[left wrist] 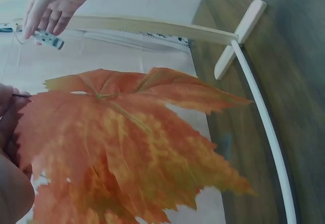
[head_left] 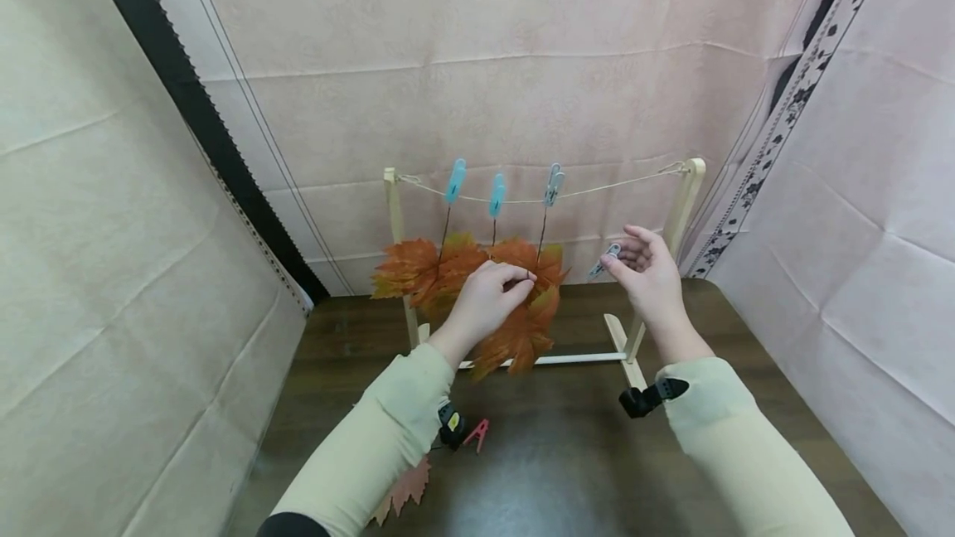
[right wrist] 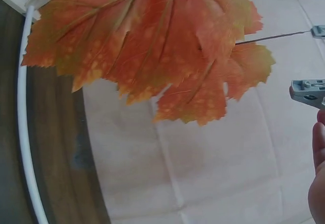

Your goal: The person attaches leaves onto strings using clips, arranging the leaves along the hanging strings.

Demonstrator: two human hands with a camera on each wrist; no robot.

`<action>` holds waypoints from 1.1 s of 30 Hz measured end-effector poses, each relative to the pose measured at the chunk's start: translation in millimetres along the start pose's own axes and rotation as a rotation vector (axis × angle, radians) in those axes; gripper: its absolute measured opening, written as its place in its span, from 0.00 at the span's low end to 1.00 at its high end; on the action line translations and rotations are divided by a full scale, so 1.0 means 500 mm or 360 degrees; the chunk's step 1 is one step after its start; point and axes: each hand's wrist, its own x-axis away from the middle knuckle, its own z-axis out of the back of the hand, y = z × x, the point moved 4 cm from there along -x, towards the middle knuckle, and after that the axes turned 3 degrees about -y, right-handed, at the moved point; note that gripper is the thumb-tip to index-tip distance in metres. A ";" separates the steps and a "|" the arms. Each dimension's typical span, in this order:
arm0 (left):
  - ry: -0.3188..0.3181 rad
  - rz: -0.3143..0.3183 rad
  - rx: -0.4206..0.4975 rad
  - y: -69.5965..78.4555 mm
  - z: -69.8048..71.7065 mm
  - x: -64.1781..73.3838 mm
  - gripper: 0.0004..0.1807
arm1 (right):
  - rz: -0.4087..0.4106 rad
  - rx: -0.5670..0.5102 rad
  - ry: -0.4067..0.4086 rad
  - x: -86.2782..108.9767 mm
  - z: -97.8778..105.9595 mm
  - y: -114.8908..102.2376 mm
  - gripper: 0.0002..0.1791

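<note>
My left hand point(head_left: 488, 297) pinches the thin stem of an orange maple leaf point(head_left: 522, 338), which droops below the fingers in front of other leaves. Held between thumb and fingers of my right hand point(head_left: 651, 276) is a grey-blue clothespin point(head_left: 603, 261), off to the right of the leaf and lower than the string point(head_left: 612, 186). Two light blue clothespins point(head_left: 456, 181) and a grey-blue clothespin point(head_left: 553, 186) sit on that string. Stems run down from them to orange maple leaves point(head_left: 406, 272), partly covered by my left hand and its leaf.
A wooden stand carries the string between two posts point(head_left: 685, 204), with a white rod point(head_left: 582, 359) low between its feet. On the brown table point(head_left: 552, 454) lie a red clothespin point(head_left: 477, 435) and a pinkish leaf point(head_left: 406, 487), partly under my left sleeve. Pale cloth walls enclose the table.
</note>
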 end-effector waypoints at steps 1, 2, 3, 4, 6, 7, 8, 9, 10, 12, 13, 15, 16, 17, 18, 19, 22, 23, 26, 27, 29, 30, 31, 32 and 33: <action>-0.0015 0.0005 0.0004 0.006 -0.001 -0.004 0.11 | -0.0003 0.0022 0.0004 -0.003 0.003 -0.004 0.31; -0.0027 0.0017 -0.0004 0.010 -0.002 -0.007 0.11 | -0.0003 0.0030 0.0006 -0.007 0.005 -0.007 0.31; -0.0044 0.0037 -0.0015 0.015 -0.004 -0.011 0.12 | -0.0005 0.0047 0.0004 -0.009 0.007 -0.012 0.31; -0.0062 0.0057 -0.0032 0.020 -0.006 -0.015 0.12 | -0.0008 0.0055 0.0004 -0.013 0.010 -0.016 0.31; -0.0098 0.0101 -0.0082 0.029 -0.010 -0.022 0.12 | -0.0001 0.0074 -0.0001 -0.019 0.015 -0.023 0.31; -0.0114 0.0127 -0.0104 0.032 -0.013 -0.025 0.12 | 0.0002 0.0081 -0.0001 -0.023 0.017 -0.026 0.31; -0.0125 0.0143 -0.0127 0.035 -0.015 -0.028 0.12 | 0.0013 0.0078 0.0002 -0.026 0.018 -0.031 0.31; -0.0133 0.0151 -0.0145 0.039 -0.018 -0.031 0.12 | 0.0020 0.0084 0.0006 -0.029 0.020 -0.035 0.31; -0.0136 0.0151 -0.0165 0.042 -0.020 -0.033 0.12 | 0.0031 0.0088 0.0012 -0.032 0.021 -0.039 0.31; -0.0126 0.0147 -0.0184 0.049 -0.024 -0.038 0.11 | 0.0049 0.0082 0.0021 -0.037 0.022 -0.048 0.31; -0.0119 0.0146 -0.0186 0.052 -0.026 -0.040 0.10 | 0.0058 0.0082 0.0024 -0.039 0.023 -0.052 0.30; -0.0095 0.0137 -0.0194 0.059 -0.030 -0.044 0.10 | 0.0074 0.0082 0.0031 -0.045 0.025 -0.059 0.29; -0.0085 0.0138 -0.0190 0.063 -0.033 -0.045 0.10 | 0.0076 0.0084 0.0035 -0.048 0.027 -0.062 0.29; -0.0075 0.0137 -0.0180 0.066 -0.036 -0.047 0.10 | 0.0075 0.0084 0.0043 -0.051 0.029 -0.065 0.29; -0.0065 0.0130 -0.0177 0.070 -0.040 -0.050 0.10 | 0.0072 0.0094 0.0056 -0.053 0.032 -0.068 0.29; -0.0054 0.0123 -0.0174 0.073 -0.042 -0.052 0.10 | 0.0069 0.0107 0.0070 -0.056 0.034 -0.072 0.28; -0.0006 0.0092 -0.0201 0.084 -0.050 -0.060 0.09 | 0.0049 0.0120 0.0113 -0.065 0.040 -0.084 0.28; 0.0016 0.0085 -0.0219 0.086 -0.052 -0.064 0.09 | 0.0049 0.0126 0.0127 -0.069 0.040 -0.089 0.28; 0.0095 0.0087 -0.0290 0.092 -0.054 -0.077 0.09 | 0.0056 0.0170 0.0138 -0.085 0.038 -0.105 0.28; 0.0119 0.0097 -0.0310 0.094 -0.054 -0.081 0.09 | 0.0060 0.0185 0.0135 -0.090 0.036 -0.110 0.28; 0.0160 0.0118 -0.0342 0.097 -0.053 -0.088 0.09 | 0.0070 0.0203 0.0128 -0.099 0.031 -0.121 0.28; 0.0177 0.0132 -0.0346 0.099 -0.053 -0.091 0.09 | 0.0076 0.0213 0.0122 -0.102 0.029 -0.126 0.28; 0.0189 0.0147 -0.0340 0.100 -0.054 -0.094 0.09 | 0.0080 0.0215 0.0118 -0.106 0.027 -0.132 0.28; 0.0200 0.0164 -0.0335 0.100 -0.055 -0.096 0.09 | 0.0090 0.0204 0.0114 -0.108 0.024 -0.139 0.27; 0.0208 0.0181 -0.0324 0.101 -0.056 -0.099 0.09 | 0.0097 0.0197 0.0115 -0.109 0.022 -0.148 0.27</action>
